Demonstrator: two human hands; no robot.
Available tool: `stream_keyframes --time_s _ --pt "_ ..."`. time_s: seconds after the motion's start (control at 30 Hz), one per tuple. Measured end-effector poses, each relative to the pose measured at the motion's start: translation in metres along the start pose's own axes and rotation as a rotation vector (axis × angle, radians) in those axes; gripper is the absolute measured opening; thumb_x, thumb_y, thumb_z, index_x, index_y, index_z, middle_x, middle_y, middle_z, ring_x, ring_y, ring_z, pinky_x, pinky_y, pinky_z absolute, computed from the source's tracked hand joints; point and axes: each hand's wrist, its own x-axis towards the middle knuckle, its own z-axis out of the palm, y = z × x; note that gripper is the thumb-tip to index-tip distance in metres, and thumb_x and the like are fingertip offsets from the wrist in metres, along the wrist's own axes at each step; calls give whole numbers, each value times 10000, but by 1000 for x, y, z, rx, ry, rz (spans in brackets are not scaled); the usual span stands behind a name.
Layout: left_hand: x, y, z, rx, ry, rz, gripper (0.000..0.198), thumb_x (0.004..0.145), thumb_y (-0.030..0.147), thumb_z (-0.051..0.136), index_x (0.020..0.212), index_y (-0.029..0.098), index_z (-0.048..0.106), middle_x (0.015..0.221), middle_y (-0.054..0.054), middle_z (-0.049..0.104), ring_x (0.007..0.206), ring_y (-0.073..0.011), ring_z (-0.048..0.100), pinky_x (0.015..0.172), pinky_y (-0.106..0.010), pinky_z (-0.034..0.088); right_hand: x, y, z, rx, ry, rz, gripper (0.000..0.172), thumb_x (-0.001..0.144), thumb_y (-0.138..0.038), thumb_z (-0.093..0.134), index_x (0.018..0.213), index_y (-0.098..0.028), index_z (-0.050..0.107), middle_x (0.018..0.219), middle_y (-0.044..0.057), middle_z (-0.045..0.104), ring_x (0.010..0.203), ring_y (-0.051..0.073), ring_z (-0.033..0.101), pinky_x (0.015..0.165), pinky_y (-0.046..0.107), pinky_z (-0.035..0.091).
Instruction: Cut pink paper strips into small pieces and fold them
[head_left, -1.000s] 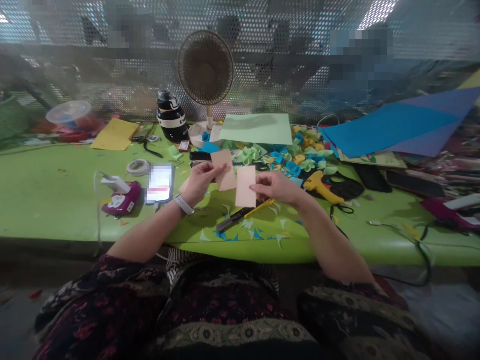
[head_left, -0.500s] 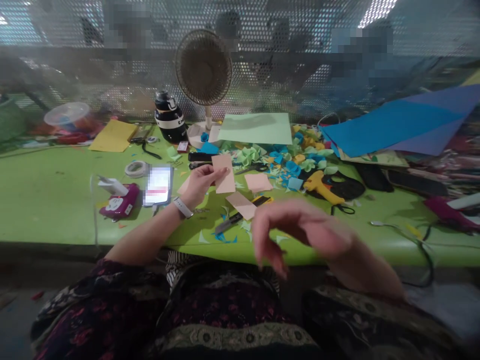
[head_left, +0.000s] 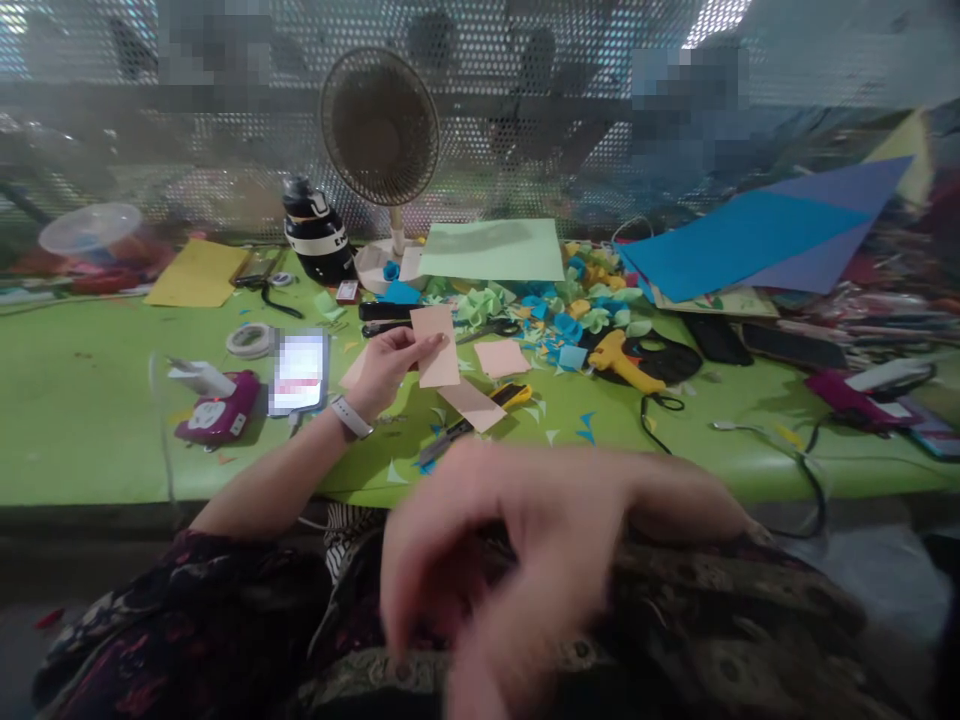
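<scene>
Between thumb and fingers, my left hand (head_left: 390, 368) pinches a pale peach paper strip (head_left: 436, 350) above the green table. My right hand (head_left: 502, 560) is raised close to the camera in front of the table edge, blurred, with its fingers curved and spread from the thumb; nothing shows in it. A second peach strip (head_left: 472, 402) lies below the held one, across a yellow and black cutter (head_left: 516, 397). To the right is a squarish peach piece (head_left: 502, 358). Another peach piece (head_left: 354, 372) is partly hidden behind my left hand.
Behind stand a fan (head_left: 380, 125) and a black bottle (head_left: 316, 235). Curled paper pieces (head_left: 487, 305) lie by a yellow glue gun (head_left: 626, 362). A lit phone (head_left: 298, 370) and a purple power strip (head_left: 219, 408) are on the left, large blue sheets (head_left: 742, 240) on the right.
My right hand has moved left and nearer to the camera. My left hand still holds the peach strip. The whole view has shifted slightly.
</scene>
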Motion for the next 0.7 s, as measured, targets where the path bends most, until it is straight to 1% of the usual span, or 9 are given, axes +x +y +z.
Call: stream_keyframes --time_s 0.1,0.17,0.2,0.27,0.33,0.43,0.5,0.57,0.7 --pt "-3 4 2 -10 -52 16 380 636 418 889 612 170 602 575 19 578 499 -67 474 471 -215 341 2 15 -47 -512 443 11 202 920 -411 616 920 -231 708 893 22 702 829 159 640 774 303 531" --pt "-5 5 4 -17 -72 4 376 643 414 886 600 168 606 551 26 547 482 -60 434 457 -214 310 -5 34 -76 -864 648 22 180 948 -292 541 1025 -237 694 1062 68 689 1031 224 625 936 406 511" --pt "-5 4 4 -19 -78 -17 356 658 413 879 619 167 625 568 20 558 492 -62 441 459 -215 312 -11 45 -88 -1012 675 10 209 921 -238 549 1082 -231 683 1143 91 669 1127 260 598 1005 461 481" --pt "-6 2 5 -39 -82 -49 318 675 411 869 668 165 668 630 1 607 527 -69 478 474 -214 332 -22 66 -104 -1210 598 4 372 853 -174 604 1219 -236 638 1335 117 592 1275 315 517 1088 546 418" --pt "-6 -1 5 -56 -93 -75 296 674 406 870 702 167 697 693 -19 651 564 -78 517 493 -213 365 -29 82 -110 -1289 528 0 445 833 -167 638 1266 -266 620 1471 111 500 1372 342 432 1118 601 376" --pt "-7 -3 7 -60 -120 -116 280 666 401 876 735 173 729 738 -33 682 614 -98 568 543 -225 444 -31 96 -108 -1298 546 -43 224 893 -200 629 1088 -281 703 1438 82 552 1381 322 436 1105 592 393" --pt "-9 -3 8 -79 -134 -136 290 662 413 876 786 180 753 787 -42 706 670 -117 611 603 -245 505 -29 101 -105 -1256 593 -94 119 925 -239 619 971 -274 723 1361 67 616 1339 294 490 1094 562 414" --pt "-10 -4 9 -122 -128 -146 327 653 433 875 842 189 767 860 -50 730 733 -134 649 669 -267 550 -26 104 -102 -1203 650 -120 96 932 -282 626 924 -266 721 1337 65 634 1311 282 521 1088 550 421" --pt "-11 -9 10 -222 -129 -142 353 612 420 901 842 191 761 888 -45 741 759 -138 679 762 -297 582 -24 108 -98 -1097 893 -70 134 929 -334 628 857 -239 689 1360 101 615 1288 287 539 1065 544 432"
